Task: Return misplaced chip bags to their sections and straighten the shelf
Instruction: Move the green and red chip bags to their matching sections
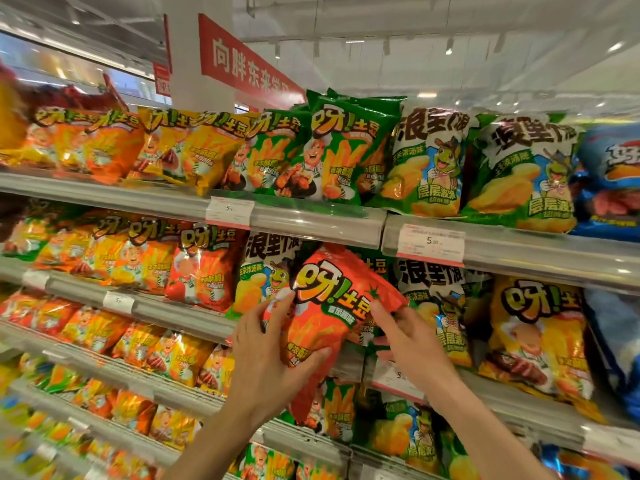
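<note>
The red chip bag point(325, 317) is tilting in front of the second shelf point(194, 320), amid green-and-white bags point(433, 306), likely because it belongs elsewhere. It is looking glossy, crinkled and puffy. The left hand point(266, 358) is gripping its lower half, fingers curled round; the right hand point(412, 341) is pinching its right edge.

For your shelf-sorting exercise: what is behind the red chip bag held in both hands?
Behind the red chip bag stand green-and-white bags on either side. A green bag's corner peeks above; the rest is covered.
</note>
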